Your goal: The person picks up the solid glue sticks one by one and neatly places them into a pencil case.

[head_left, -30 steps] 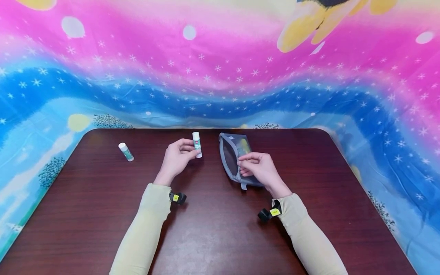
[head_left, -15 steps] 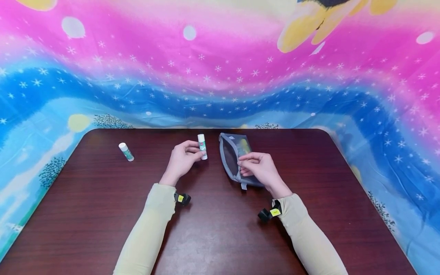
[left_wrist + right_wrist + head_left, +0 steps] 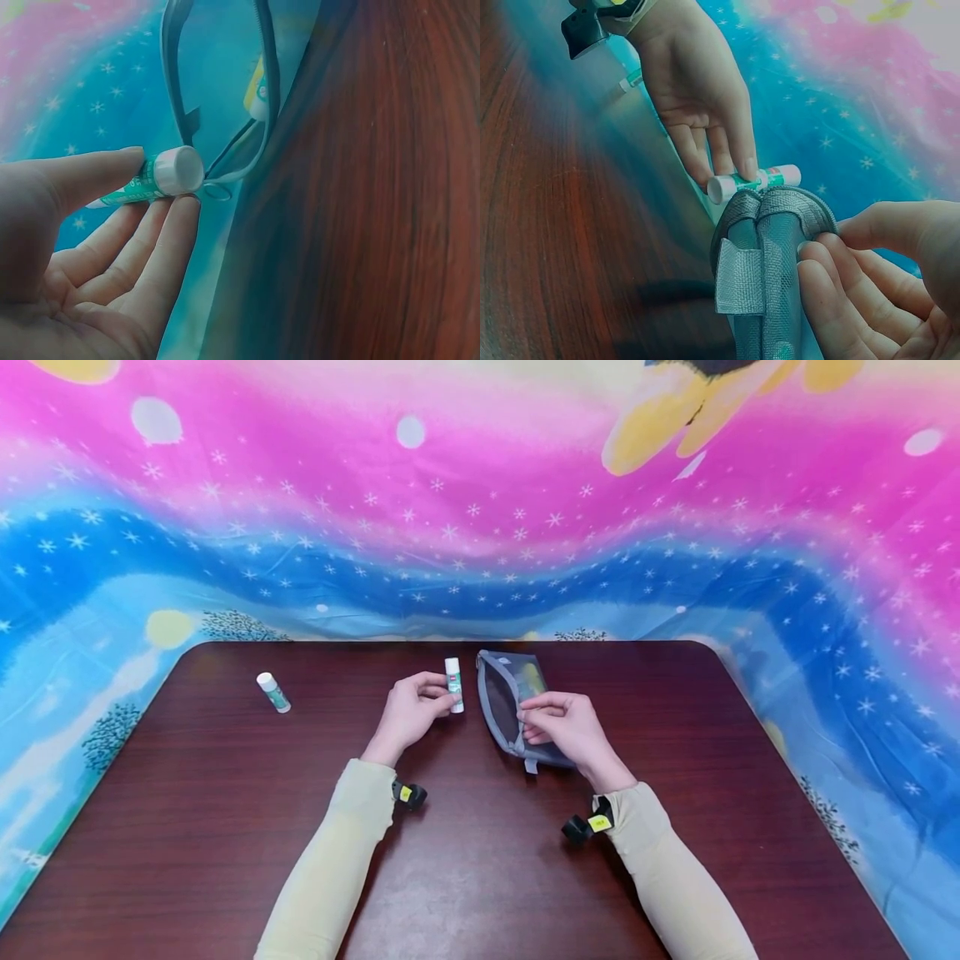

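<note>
A white glue stick [image 3: 453, 685] with a green label stands nearly upright in my left hand [image 3: 414, 710], pinched between thumb and fingers just left of the pouch. My right hand [image 3: 566, 727] pinches the near rim of a grey mesh zip pouch [image 3: 497, 702], whose mouth gapes toward the left hand. In the right wrist view the glue stick [image 3: 776, 177] shows just beyond the pouch's end tab [image 3: 739, 277]. Through the mesh, something yellow and white [image 3: 257, 94] is visible inside the pouch in the left wrist view.
A second glue stick [image 3: 273, 692] is on the dark wooden table [image 3: 187, 810] at the left, apart from the hands. Behind the table's far edge hangs a pink and blue patterned cloth [image 3: 480, 568]. Both wrists carry small black cameras.
My left hand has moved right with the glue stick, closing the distance to the pouch. The right hand and the pouch have stayed in place.
</note>
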Demonstrator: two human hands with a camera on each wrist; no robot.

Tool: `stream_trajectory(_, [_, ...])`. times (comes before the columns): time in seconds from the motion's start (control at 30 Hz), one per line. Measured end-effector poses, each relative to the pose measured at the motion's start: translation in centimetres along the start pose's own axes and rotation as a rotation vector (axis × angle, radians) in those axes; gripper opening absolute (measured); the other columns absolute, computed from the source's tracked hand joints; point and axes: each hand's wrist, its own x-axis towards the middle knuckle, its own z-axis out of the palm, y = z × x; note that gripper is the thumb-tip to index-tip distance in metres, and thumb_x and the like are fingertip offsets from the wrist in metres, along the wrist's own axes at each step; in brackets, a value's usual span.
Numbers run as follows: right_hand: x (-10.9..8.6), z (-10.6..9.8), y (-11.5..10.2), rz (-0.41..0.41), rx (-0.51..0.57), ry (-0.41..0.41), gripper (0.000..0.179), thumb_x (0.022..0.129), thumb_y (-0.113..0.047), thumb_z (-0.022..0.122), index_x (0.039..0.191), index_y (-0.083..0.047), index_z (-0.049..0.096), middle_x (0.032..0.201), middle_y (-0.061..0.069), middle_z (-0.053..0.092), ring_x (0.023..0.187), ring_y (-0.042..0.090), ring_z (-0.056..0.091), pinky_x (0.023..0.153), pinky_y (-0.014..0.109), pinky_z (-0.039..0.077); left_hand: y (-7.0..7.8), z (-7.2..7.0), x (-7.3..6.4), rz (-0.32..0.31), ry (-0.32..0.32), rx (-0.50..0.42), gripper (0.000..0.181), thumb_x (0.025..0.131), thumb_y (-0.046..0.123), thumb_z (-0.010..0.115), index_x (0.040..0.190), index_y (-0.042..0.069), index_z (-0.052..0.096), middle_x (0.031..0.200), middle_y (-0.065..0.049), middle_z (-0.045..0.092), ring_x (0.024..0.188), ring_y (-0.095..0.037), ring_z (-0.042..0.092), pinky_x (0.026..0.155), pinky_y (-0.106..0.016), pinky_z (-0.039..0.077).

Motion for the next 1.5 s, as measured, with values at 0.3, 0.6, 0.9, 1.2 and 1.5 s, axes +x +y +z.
stream_trajectory(0.3, [0.1, 0.0, 0.0, -0.003, -0.009, 0.0, 0.024, 0.093, -0.005, 0.074, 0.112, 0.009, 0.071, 0.096, 0.024, 0.073, 0.07, 0.02, 0.072, 0.068, 0.036, 0.062, 0.0, 1.0, 0.2, -0.01, -0.004, -0.004, 0.034, 0.092, 0.007, 0.077, 0.123, 0.0, 0.066, 0.102, -0.016, 0.073, 0.083, -0.026, 0.073, 0.078, -0.037, 0.061])
stream_trajectory(0.6, [0.0, 0.0, -0.1, -0.003, -0.009, 0.0, 0.025, 0.093, -0.005, 0.074, 0.112, 0.01, 0.071, 0.094, 0.019, 0.075, 0.07, 0.021, 0.072, 0.069, 0.036, 0.062, -0.2, 1.7, 0.2, -0.025, -0.014, 0.017, 0.035, 0.091, 0.007, 0.078, 0.123, 0.0, 0.065, 0.1, -0.014, 0.073, 0.081, -0.024, 0.073, 0.074, -0.033, 0.061])
stream_trajectory(0.9, [0.2, 0.1, -0.1, -0.01, -0.002, 0.004, 0.024, 0.093, -0.004, 0.073, 0.112, 0.01, 0.071, 0.099, 0.028, 0.072, 0.069, 0.02, 0.072, 0.068, 0.036, 0.062, -0.2, 2.3, 0.5, -0.033, -0.027, 0.011, 0.035, 0.091, 0.005, 0.078, 0.123, -0.002, 0.065, 0.096, -0.015, 0.073, 0.076, -0.023, 0.073, 0.073, -0.034, 0.061])
stream_trajectory(1.2, [0.2, 0.2, 0.0, -0.012, 0.001, 0.011, 0.023, 0.093, -0.004, 0.072, 0.112, 0.01, 0.071, 0.101, 0.029, 0.072, 0.069, 0.02, 0.072, 0.068, 0.036, 0.062, -0.3, 2.9, 0.6, -0.052, -0.016, 0.031, 0.037, 0.09, 0.008, 0.08, 0.123, -0.001, 0.066, 0.094, -0.013, 0.073, 0.073, -0.021, 0.073, 0.072, -0.032, 0.061])
stream_trajectory(1.5, [0.0, 0.3, 0.0, -0.008, -0.004, 0.014, 0.022, 0.093, -0.005, 0.073, 0.111, 0.009, 0.072, 0.094, 0.02, 0.075, 0.069, 0.022, 0.072, 0.068, 0.037, 0.062, -0.1, 3.7, 0.8, -0.081, 0.001, -0.004, 0.041, 0.09, 0.006, 0.079, 0.127, -0.001, 0.064, 0.094, -0.015, 0.072, 0.074, -0.021, 0.073, 0.07, -0.032, 0.061])
